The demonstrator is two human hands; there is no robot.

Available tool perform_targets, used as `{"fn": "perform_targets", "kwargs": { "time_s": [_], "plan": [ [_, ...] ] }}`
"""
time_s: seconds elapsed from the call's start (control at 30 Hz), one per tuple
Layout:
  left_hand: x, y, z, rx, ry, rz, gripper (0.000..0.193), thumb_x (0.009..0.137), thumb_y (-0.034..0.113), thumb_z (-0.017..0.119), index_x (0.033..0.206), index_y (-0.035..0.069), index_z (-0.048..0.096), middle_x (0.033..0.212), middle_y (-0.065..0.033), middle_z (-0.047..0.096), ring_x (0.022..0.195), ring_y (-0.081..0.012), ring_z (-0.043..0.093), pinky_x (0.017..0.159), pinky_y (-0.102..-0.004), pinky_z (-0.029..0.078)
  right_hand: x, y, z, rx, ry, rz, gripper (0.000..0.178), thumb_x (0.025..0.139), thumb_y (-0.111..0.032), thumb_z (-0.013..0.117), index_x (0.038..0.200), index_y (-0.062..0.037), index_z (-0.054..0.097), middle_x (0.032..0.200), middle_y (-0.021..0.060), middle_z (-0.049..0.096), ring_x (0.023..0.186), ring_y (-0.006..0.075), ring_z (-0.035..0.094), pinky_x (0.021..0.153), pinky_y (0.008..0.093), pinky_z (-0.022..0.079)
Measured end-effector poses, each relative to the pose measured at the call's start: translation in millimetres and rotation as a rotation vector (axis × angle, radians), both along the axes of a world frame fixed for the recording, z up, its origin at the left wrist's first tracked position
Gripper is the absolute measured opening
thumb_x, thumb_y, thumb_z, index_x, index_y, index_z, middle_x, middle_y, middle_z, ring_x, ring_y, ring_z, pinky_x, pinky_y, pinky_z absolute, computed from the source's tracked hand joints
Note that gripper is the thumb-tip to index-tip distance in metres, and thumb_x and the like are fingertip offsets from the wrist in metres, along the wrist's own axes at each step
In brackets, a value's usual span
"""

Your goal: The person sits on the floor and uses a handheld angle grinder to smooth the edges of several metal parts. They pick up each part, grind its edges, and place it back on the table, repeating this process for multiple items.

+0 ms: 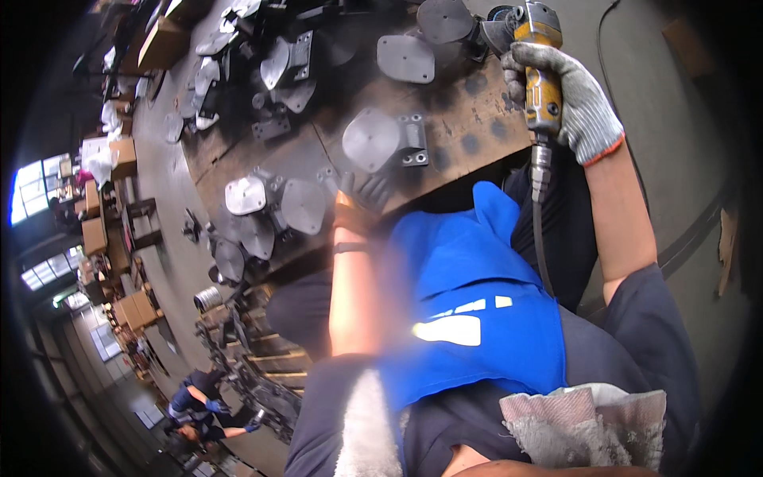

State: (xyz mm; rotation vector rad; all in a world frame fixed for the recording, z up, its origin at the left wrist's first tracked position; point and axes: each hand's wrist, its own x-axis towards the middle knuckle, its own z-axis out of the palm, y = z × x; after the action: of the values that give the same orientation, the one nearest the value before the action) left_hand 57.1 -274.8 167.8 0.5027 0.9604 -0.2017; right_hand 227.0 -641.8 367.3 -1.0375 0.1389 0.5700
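Note:
My right hand [584,99], in a light knit glove, is closed around the body of a yellow air-powered angle grinder [543,94]. The grinder's disc [499,30] is at its far end, and a metal coupling [540,168] joins it to a dark hose. My left hand [364,200], in a dark-fingered glove, has its fingers stretched out at the near edge of the wooden work surface [445,163]. Just beyond it lies a round grey metal plate with a bracket [371,141]. Another rounded plate [303,206] sits immediately left of that hand.
Several more metal plates with brackets [406,59] cover the surface toward the far side and left. A pallet-like wooden frame [274,358] stands at lower left. Cardboard boxes [135,310] line the far left, where another person [199,405] works. A cable [602,48] trails at right.

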Motion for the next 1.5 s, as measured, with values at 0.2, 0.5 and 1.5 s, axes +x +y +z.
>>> {"fn": "perform_targets", "kwargs": {
  "time_s": [0.2, 0.5, 1.5],
  "plan": [
    [-24, 20, 55, 0.43, -0.16, -0.105, 0.058, 0.098, 0.054, 0.051, 0.14, 0.013, 0.05, 0.145, -0.0074, 0.052, 0.132, -0.028, 0.05, 0.105, -0.0418, 0.041, -5, 24, 1, 0.006, 0.045, 0.096, 0.023, 0.089, -0.013, 0.072, 0.104, -0.0009, 0.059, 0.077, 0.0069, 0.062, 0.06, 0.0156, 0.063, 0.053, 0.0257, 0.056],
    [-95, -10, 24, 0.508, -0.074, -0.197, 0.042, 0.098, 0.04, 0.054, 0.126, 0.011, 0.063, 0.117, -0.0068, 0.071, 0.104, -0.0257, 0.067, 0.087, -0.0371, 0.05, 0, 39, -14, -0.095, 0.071, 0.123, 0.022, 0.089, -0.01, 0.07, 0.104, -0.0018, 0.057, 0.073, 0.0076, 0.063, 0.054, 0.0188, 0.063, 0.048, 0.0282, 0.056],
    [41, -60, -65, 0.858, 0.467, -0.655, 0.061, 0.098, 0.055, 0.04, 0.126, 0.007, 0.064, 0.124, -0.0088, 0.068, 0.113, -0.0286, 0.063, 0.098, -0.0412, 0.047, -22, 28, 2, -0.273, 0.154, 0.254, 0.02, 0.092, -0.02, 0.067, 0.102, -0.003, 0.066, 0.078, 0.0046, 0.067, 0.062, 0.0141, 0.065, 0.049, 0.0262, 0.053]
  ]
}}
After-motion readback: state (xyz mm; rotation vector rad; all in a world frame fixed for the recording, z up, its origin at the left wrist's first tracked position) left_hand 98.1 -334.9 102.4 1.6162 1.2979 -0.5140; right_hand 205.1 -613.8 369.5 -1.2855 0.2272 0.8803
